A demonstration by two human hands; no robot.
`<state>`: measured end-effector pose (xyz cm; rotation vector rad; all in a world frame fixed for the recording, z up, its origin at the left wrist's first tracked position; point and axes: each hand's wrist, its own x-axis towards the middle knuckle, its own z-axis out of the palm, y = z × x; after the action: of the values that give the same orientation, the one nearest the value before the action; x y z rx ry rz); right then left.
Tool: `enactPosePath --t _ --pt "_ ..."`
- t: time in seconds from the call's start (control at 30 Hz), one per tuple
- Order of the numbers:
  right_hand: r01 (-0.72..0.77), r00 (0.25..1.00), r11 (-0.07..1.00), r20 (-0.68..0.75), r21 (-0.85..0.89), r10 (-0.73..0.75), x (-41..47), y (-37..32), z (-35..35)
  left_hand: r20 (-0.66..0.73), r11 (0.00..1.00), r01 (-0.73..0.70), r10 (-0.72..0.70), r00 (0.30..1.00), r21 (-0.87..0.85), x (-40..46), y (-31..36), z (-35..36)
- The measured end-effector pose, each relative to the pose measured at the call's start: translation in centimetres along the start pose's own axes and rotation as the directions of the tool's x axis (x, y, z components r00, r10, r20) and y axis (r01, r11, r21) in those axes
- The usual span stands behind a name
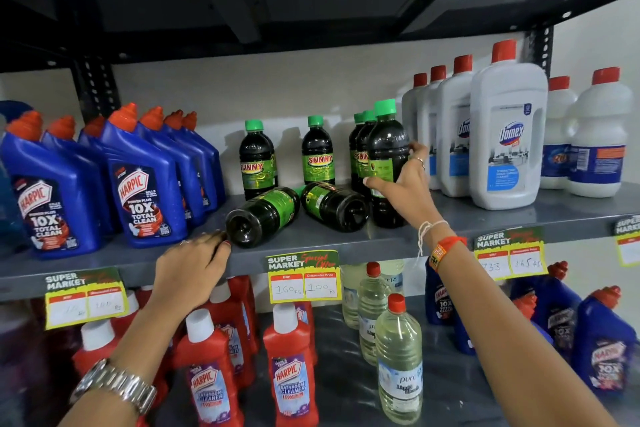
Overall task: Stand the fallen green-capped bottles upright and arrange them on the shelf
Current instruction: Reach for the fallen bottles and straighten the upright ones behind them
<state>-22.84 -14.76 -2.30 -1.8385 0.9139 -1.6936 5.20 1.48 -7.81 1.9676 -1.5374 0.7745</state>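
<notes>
On the grey middle shelf (346, 246) two dark green-capped bottles lie on their sides: one at the front edge (263, 215), its base toward me, and one behind it to the right (334, 204). My right hand (403, 184) grips an upright green-capped bottle (386, 149) standing at the front of a row of upright ones (360, 146). Further left stand two more upright ones (258, 163) (317, 152). My left hand (195, 263) rests on the shelf edge, fingertips beside the base of the front fallen bottle, holding nothing.
Blue Harpic bottles (138, 180) crowd the shelf's left side. White Domex bottles (507, 135) stand right of my right hand. Price tags (303, 276) hang off the shelf edge. The lower shelf holds red cleaner bottles (291, 367) and clear bottles (398, 364).
</notes>
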Motion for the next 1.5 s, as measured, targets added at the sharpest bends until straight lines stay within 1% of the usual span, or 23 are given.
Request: enactPosePath --t 0.1,0.23,0.27,0.33,0.4,0.43,0.5,0.53,0.6,0.67,0.73,0.8,0.87,0.93,0.97,1.03,1.07,1.1,1.13,1.2,1.27,1.4,1.5 --pt "-0.057 0.998 0.997 0.024 0.059 0.056 -0.2 0.6 0.0 -0.038 0.999 -0.035 0.036 0.999 0.026 -0.4 0.2 -0.1" --pt "-0.065 0.997 0.997 0.038 -0.029 0.066 0.2 0.8 -0.2 -0.022 0.999 -0.022 0.023 0.999 0.037 -0.3 0.4 -0.3" --pt "-0.065 0.998 0.995 -0.001 -0.080 0.065 0.2 0.8 -0.2 -0.022 0.999 -0.015 0.016 1.000 0.031 -0.4 0.4 -0.3" --pt "-0.072 0.993 0.962 -0.114 -0.265 0.043 -0.3 0.6 0.1 -0.036 0.999 -0.020 0.021 0.999 0.032 -0.4 0.5 -0.3" --pt "-0.051 0.980 0.893 -0.194 -0.448 -0.042 -0.9 0.3 0.3 -0.051 0.999 -0.037 0.038 0.998 0.030 -0.4 0.5 -0.3" --pt "-0.026 0.973 0.876 -0.212 -0.482 -0.088 -1.1 0.3 0.3 -0.059 0.999 -0.042 0.044 0.997 0.029 -0.4 0.5 -0.3" --pt "0.009 0.968 0.899 -0.223 -0.437 -0.118 -1.2 0.5 0.4 -0.083 0.999 -0.044 0.046 0.995 0.033 -0.4 0.6 -0.3" --pt "0.002 0.969 0.924 -0.228 -0.382 -0.097 -1.1 0.6 0.3 -0.092 0.999 -0.040 0.043 0.995 0.034 -0.5 0.6 -0.3" --pt "-0.064 0.976 0.969 -0.216 -0.237 0.012 -0.6 0.9 -0.3 -0.106 0.999 -0.029 0.032 0.994 0.028 -0.5 0.6 -0.2" --pt "-0.155 0.981 0.987 -0.121 -0.039 0.149 0.1 1.5 -1.2 -0.117 0.999 -0.025 0.027 0.993 0.020 -0.5 0.5 0.0" --pt "-0.233 0.973 0.966 0.021 0.116 0.232 0.6 2.2 -2.2 -0.124 1.000 -0.024 0.027 0.992 0.019 -0.4 0.5 0.1" --pt "-0.281 0.957 0.943 0.126 0.180 0.261 1.0 2.6 -2.9 -0.139 0.999 -0.034 0.037 0.990 0.023 -0.4 0.5 0.2" --pt "-0.324 0.939 0.922 0.191 0.213 0.286 1.3 2.8 -3.3 -0.152 0.999 -0.042 0.045 0.987 0.024 -0.4 0.5 0.3" --pt "-0.349 0.929 0.914 0.203 0.208 0.308 1.6 2.9 -3.4 -0.160 0.999 -0.043 0.045 0.986 0.019 -0.4 0.5 0.4" --pt "-0.334 0.934 0.930 0.185 0.156 0.305 1.5 2.8 -3.4 -0.164 0.999 -0.044 0.046 0.985 0.016 -0.4 0.5 0.4" --pt "-0.249 0.962 0.965 0.098 -0.078 0.256 1.2 2.3 -2.7 -0.168 0.999 -0.045 0.047 0.985 0.014 -0.4 0.5 0.5" --pt "-0.196 0.977 0.957 0.036 -0.215 0.208 0.8 2.1 -2.1 -0.169 0.999 -0.045 0.047 0.984 0.015 -0.4 0.5 0.4" --pt "-0.148 0.988 0.938 -0.015 -0.314 0.151 0.4 1.9 -1.6 -0.168 0.999 -0.042 0.044 0.985 0.017 -0.5 0.6 0.4" --pt "-0.105 0.994 0.929 -0.049 -0.356 0.094 0.1 1.7 -1.2 -0.166 0.999 -0.037 0.040 0.985 0.017 -0.5 0.6 0.4" --pt "-0.064 0.995 0.936 -0.094 -0.347 0.033 -0.1 1.6 -0.7 -0.156 1.000 -0.026 0.028 0.987 0.015 -0.5 0.7 0.3" --pt "-0.089 0.992 0.939 -0.115 -0.332 0.054 0.3 1.9 -0.9 -0.149 1.000 -0.018 0.019 0.989 0.009 -0.5 0.7 0.3" --pt "-0.201 0.979 0.972 0.000 -0.124 0.202 1.0 2.4 -1.8 -0.159 1.000 -0.015 0.015 0.987 -0.002 -0.4 0.6 0.5" --pt "-0.223 0.972 0.974 0.068 -0.040 0.226 1.0 2.7 -2.3 -0.157 1.000 -0.014 0.013 0.988 -0.003 -0.4 0.6 0.6"
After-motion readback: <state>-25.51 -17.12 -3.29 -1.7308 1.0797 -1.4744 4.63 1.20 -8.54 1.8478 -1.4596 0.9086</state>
